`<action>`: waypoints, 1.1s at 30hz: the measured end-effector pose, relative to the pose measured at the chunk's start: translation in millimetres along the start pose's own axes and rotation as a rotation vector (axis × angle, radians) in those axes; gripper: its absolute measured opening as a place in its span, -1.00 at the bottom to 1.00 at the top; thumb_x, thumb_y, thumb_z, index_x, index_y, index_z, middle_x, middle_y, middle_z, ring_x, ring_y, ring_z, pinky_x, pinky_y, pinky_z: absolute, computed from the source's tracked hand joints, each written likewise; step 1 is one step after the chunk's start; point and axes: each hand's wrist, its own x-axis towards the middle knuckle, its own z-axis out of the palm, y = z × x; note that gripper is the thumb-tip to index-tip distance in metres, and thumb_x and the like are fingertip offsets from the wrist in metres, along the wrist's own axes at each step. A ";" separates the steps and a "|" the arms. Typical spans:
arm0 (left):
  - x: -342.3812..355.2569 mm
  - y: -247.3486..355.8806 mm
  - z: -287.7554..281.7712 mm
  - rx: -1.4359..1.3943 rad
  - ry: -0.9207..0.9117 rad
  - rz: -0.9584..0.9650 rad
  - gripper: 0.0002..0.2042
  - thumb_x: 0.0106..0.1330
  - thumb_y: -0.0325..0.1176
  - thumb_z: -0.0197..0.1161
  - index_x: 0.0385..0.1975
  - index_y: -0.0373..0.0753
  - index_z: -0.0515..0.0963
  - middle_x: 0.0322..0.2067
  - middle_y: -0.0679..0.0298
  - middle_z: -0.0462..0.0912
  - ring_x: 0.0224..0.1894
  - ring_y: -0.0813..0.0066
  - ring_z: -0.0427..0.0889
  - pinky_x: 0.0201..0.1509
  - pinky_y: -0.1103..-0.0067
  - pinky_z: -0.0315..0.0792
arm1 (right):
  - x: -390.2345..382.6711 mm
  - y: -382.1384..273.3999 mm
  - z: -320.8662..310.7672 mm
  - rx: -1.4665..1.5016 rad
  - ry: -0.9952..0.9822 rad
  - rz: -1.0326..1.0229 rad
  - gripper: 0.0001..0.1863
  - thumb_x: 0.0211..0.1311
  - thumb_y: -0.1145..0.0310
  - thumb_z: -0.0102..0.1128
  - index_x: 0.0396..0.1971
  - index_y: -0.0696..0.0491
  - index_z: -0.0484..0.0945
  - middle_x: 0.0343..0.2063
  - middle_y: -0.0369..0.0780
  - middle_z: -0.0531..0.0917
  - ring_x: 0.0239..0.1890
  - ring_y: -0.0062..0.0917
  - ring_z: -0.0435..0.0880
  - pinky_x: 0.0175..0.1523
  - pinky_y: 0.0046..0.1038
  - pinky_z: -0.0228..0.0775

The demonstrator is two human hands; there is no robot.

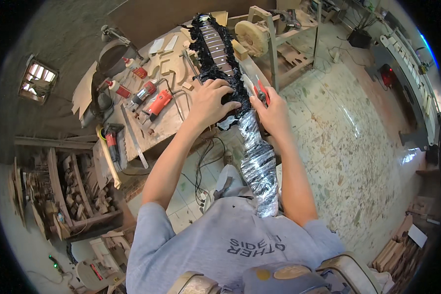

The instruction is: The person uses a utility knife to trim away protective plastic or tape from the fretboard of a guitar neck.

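In front of me a guitar neck [215,41] points away over the workbench, its fretted, dotted fingerboard face up. Torn black wrapping [237,90] crowds both its edges and bunches up at its near end. Closer to me, shiny clear plastic film [259,169] is wound around the long lower part, which reaches my shirt. My left hand [213,100] grips the black wrapping from the left, fingers bent and thumb on its near side. In my right hand [274,110], on the other side, is a red-and-black-handled hand tool [262,93]; its exact kind is partly hidden.
The wooden workbench [154,132] carries red-labelled bottles [117,89], red power tools [159,104], a metal ruler [132,134] and wood offcuts. A wooden frame with a round disc [251,38] stands behind at right. Cables [201,171] hang below the bench edge.
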 end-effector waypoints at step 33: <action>-13.4 -3.7 46.2 -0.719 0.194 -0.295 -0.85 0.19 -0.75 0.31 -0.36 -0.34 0.56 -0.29 0.27 0.67 -0.24 0.47 0.62 -0.06 0.53 0.49 | -69.2 -12.9 -31.4 -0.137 -0.181 -0.174 -0.53 0.44 0.40 0.17 0.30 0.16 0.57 -0.28 0.11 0.68 -0.27 0.05 0.70 -0.14 -0.06 0.54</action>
